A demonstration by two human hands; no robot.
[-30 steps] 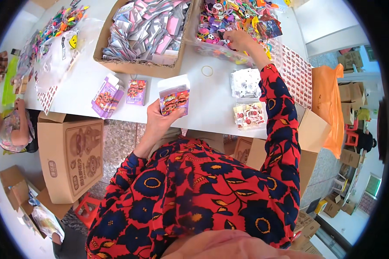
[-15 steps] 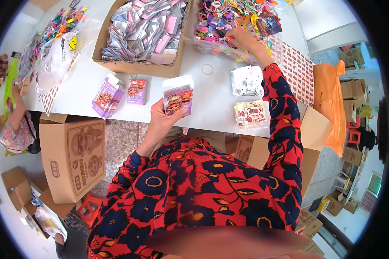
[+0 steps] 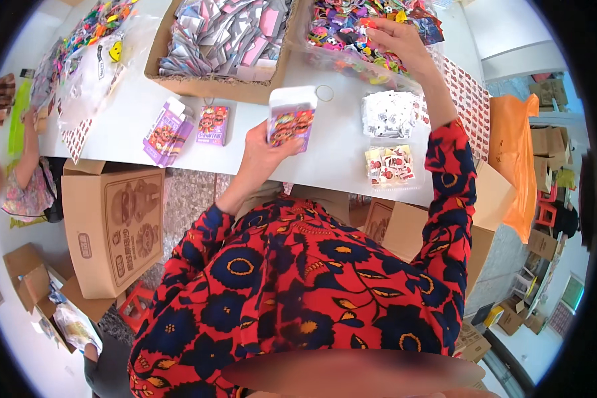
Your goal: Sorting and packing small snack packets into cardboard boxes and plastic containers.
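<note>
My left hand (image 3: pixel 260 156) grips a small purple card box (image 3: pixel 290 125), its white top flaps standing up. The box is held upright over the front of the table. Above a clear plastic bin (image 3: pixel 361 68) of small colourful trinkets (image 3: pixel 338 33), my right hand (image 3: pixel 401 45) has its fingertips pinched on a small orange-red piece. Its exact kind is too small to tell. On the table to the left of my left hand lie an open-topped purple box (image 3: pixel 168 136) and a flat purple box (image 3: pixel 212 125).
A carton (image 3: pixel 212 87) full of folded cards stands left of the bin. White packets (image 3: pixel 389 114) and cream packets (image 3: pixel 389 166) lie at the right, near sticker sheets (image 3: pixel 467 99) and an orange bag (image 3: pixel 513 159). A large carton (image 3: pixel 116 232) stands at the left; beyond it works another person (image 3: pixel 28 192).
My right hand has lifted from among the trinkets, pinching a small orange-red piece. My left hand, with the purple box, has moved slightly right and up.
</note>
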